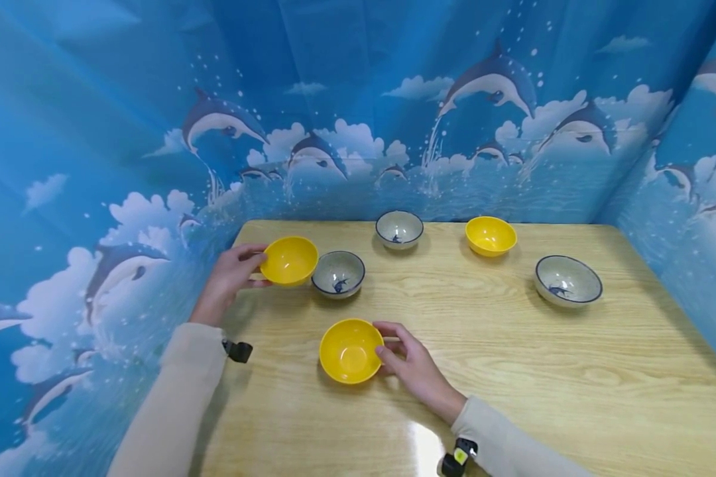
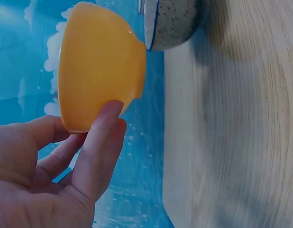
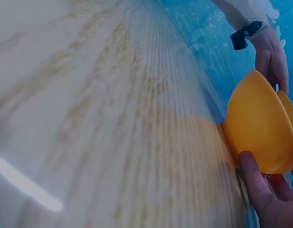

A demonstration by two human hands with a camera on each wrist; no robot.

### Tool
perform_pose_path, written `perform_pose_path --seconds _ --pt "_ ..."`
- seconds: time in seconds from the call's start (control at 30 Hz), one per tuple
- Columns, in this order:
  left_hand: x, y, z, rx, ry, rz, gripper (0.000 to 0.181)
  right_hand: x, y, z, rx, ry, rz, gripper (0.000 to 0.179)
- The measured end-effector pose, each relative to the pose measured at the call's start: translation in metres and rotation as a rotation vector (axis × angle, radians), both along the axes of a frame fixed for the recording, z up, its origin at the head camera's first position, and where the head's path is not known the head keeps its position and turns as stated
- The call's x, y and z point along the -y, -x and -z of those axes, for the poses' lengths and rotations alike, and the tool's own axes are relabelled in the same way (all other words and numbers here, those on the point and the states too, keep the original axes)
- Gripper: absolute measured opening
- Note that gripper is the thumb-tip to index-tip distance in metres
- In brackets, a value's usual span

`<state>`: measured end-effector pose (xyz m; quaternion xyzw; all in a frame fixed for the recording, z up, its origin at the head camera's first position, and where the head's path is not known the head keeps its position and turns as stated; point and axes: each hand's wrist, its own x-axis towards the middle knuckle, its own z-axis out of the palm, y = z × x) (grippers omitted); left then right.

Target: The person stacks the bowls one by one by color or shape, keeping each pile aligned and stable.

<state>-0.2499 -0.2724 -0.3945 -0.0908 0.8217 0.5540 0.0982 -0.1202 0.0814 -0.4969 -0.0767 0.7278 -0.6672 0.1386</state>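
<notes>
My left hand (image 1: 231,278) pinches the left rim of a yellow bowl (image 1: 290,261), thumb at the rim and fingers along its outer side. In the left wrist view this yellow bowl (image 2: 99,66) is held up off the wooden surface. Just right of it stands a grey bowl with a blue rim and blue motif (image 1: 338,274), partly overlapped in the head view. Nearer the front, my right hand (image 1: 414,368) grips the right rim of a second yellow bowl (image 1: 351,351). That bowl (image 3: 260,126) sits upright, low at the table, in the right wrist view.
Another grey bowl (image 1: 399,230) stands at the back middle, and a third yellow bowl (image 1: 491,236) at the back right. A further grey bowl (image 1: 568,281) is on the right of the wooden table (image 1: 513,384). A blue dolphin-print curtain (image 1: 358,99) borders the back and sides.
</notes>
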Motion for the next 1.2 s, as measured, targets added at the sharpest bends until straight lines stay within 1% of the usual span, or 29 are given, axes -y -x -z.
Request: perform_pose_path --seconds 0.27,0.4,0.47,0.63,0.73,0.97,1.1,1.2 --pt "-0.006 -0.011 -0.006 -0.02 0.009 0.101 0.051 -0.001 0.001 0.0 0.02 0.002 0.003 0.047" --pt "-0.01 -0.018 -0.007 -0.026 0.02 0.158 0.05 -0.001 0.001 0.0 0.015 0.006 -0.008 0.048" --pt "-0.012 -0.022 -0.007 -0.027 0.03 0.176 0.05 -0.002 0.001 0.0 0.018 0.007 -0.012 0.049" --pt "-0.019 -0.029 -0.004 -0.024 0.058 0.195 0.049 -0.002 0.0 0.0 0.016 0.016 -0.016 0.049" --pt "-0.023 -0.031 -0.001 -0.017 0.066 0.2 0.046 -0.002 0.0 0.0 0.013 0.017 -0.014 0.049" --pt "-0.029 -0.039 0.006 0.002 0.056 0.244 0.043 -0.001 0.002 0.0 0.032 0.019 -0.012 0.048" --pt "-0.035 -0.043 0.009 0.016 0.047 0.263 0.043 0.0 0.002 -0.001 0.045 0.011 -0.001 0.047" --pt "-0.04 -0.046 0.01 0.026 0.05 0.279 0.042 -0.001 0.002 -0.002 0.044 0.014 -0.01 0.048"
